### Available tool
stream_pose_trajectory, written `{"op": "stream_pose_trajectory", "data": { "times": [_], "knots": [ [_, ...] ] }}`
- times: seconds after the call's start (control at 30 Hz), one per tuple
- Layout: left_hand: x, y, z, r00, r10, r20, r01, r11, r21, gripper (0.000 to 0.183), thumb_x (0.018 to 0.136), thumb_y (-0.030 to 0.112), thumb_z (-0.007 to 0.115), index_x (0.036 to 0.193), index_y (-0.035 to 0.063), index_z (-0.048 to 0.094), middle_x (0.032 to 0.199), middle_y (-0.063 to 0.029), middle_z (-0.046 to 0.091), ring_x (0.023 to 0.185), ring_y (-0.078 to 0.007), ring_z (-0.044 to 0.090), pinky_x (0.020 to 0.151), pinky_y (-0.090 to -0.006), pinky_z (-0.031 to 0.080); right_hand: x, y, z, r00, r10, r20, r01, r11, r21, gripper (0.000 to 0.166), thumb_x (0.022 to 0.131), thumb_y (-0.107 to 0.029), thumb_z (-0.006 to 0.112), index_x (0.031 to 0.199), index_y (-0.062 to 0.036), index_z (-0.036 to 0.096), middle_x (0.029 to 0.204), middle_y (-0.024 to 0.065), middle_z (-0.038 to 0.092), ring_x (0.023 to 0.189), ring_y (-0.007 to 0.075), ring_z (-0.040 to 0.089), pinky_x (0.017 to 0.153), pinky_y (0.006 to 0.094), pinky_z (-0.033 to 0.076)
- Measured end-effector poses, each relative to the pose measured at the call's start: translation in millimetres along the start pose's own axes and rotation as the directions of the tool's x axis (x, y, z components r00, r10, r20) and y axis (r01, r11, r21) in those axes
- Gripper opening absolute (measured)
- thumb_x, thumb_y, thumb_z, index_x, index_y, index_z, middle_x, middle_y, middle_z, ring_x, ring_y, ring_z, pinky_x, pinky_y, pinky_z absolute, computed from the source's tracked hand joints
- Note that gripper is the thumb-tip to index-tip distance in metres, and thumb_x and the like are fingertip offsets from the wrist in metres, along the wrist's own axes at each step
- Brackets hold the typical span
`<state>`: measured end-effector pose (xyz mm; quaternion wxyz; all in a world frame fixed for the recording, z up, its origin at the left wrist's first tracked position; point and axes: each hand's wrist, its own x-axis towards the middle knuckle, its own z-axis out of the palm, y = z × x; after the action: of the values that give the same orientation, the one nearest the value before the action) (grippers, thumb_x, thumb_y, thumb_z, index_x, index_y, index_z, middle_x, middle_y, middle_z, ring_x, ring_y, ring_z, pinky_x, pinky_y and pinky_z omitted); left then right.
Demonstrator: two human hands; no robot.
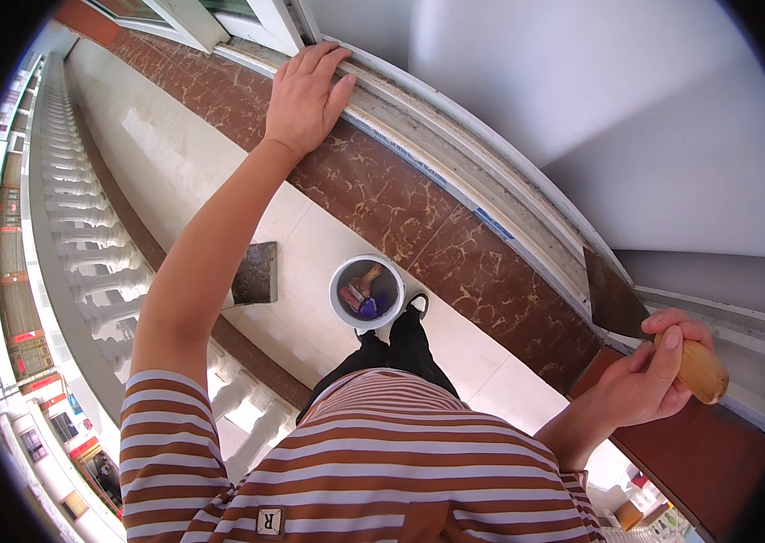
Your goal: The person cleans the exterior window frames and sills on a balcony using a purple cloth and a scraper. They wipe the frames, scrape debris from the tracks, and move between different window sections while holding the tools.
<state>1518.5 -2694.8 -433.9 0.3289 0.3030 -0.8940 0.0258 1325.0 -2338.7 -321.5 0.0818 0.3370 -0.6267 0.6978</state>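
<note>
My right hand (654,373) grips the wooden handle (704,373) of a scraper with a wide, dark metal blade (613,295). The blade reaches over the near end of the window's sliding track (477,163); whether its edge touches the track I cannot tell. Farther along, my left hand (307,95) lies palm down across the frame, next to a white-framed sliding sash (260,24), with no tool in it. Grey-brown dirt marks the grooves of the track. A strip of blue film (493,224) clings to the track's outer side.
A white bucket (335,298) by my feet holds a purple item, a reddish item and a wooden-handled tool. Left of it, a dark dustpan-like object (257,273) lies on the pale tiled floor (301,231). Brown marbled tiles (382,180) face the sill. A white balustrade (77,231) borders the balcony.
</note>
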Motion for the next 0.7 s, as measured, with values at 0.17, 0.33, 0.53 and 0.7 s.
{"op": "stream_pose_trajectory", "data": {
  "times": [0.17,0.33,0.53,0.7],
  "knots": [
    [-0.7,-4.9,4.5,1.0,0.014,-0.019,-0.014,1.0,-0.017,0.035,0.09,0.033,0.047,0.118,0.0118,0.054,0.125,-0.0057,0.051,0.117,-0.0268,0.045,0.1,-0.0397,0.03,0.5,3.4,20.1,1.0,-0.013,0.026,0.014,1.0,-0.027,0.008,0.082,0.0,0.058,0.085,0.0012,0.051,0.079,0.0099,0.053,0.067,0.0196,0.049,0.064,0.0298,0.04],
    [1.6,-0.3,0.4,1.0,-0.015,-0.005,0.014,0.99,-0.14,0.038,0.086,0.029,0.051,0.116,0.0061,0.054,0.122,-0.0116,0.05,0.116,-0.0291,0.044,0.1,-0.0415,0.031,-6.9,0.1,34.5,0.996,-0.03,-0.088,0.018,0.991,-0.134,0.009,0.086,-0.009,0.059,0.082,-0.0009,0.057,0.074,0.0029,0.056,0.051,0.0013,0.026,0.045,0.0189,0.015],
    [0.1,2.6,-10.0,0.999,-0.044,-0.023,0.039,0.981,-0.191,0.034,0.083,0.026,0.052,0.108,0.0023,0.055,0.114,-0.0144,0.053,0.111,-0.0301,0.047,0.096,-0.0419,0.034,-18.0,0.0,33.8,0.997,-0.037,-0.06,0.024,0.979,-0.204,0.006,0.085,-0.008,0.058,0.082,-0.0031,0.057,0.073,0.0019,0.057,0.052,0.0009,0.029,0.046,0.0172,0.018],
    [-3.4,-5.5,6.8,0.993,-0.018,-0.113,0.01,0.997,-0.071,0.036,0.09,0.035,0.049,0.115,0.0101,0.056,0.12,-0.0065,0.053,0.115,-0.0237,0.046,0.098,-0.0402,0.031,-24.6,-9.1,41.3,0.999,-0.035,-0.032,0.026,0.968,-0.249,0.006,0.085,-0.009,0.059,0.082,-0.0045,0.057,0.073,0.0009,0.057,0.053,0.0007,0.03,0.047,0.0178,0.02]
  ]
}}
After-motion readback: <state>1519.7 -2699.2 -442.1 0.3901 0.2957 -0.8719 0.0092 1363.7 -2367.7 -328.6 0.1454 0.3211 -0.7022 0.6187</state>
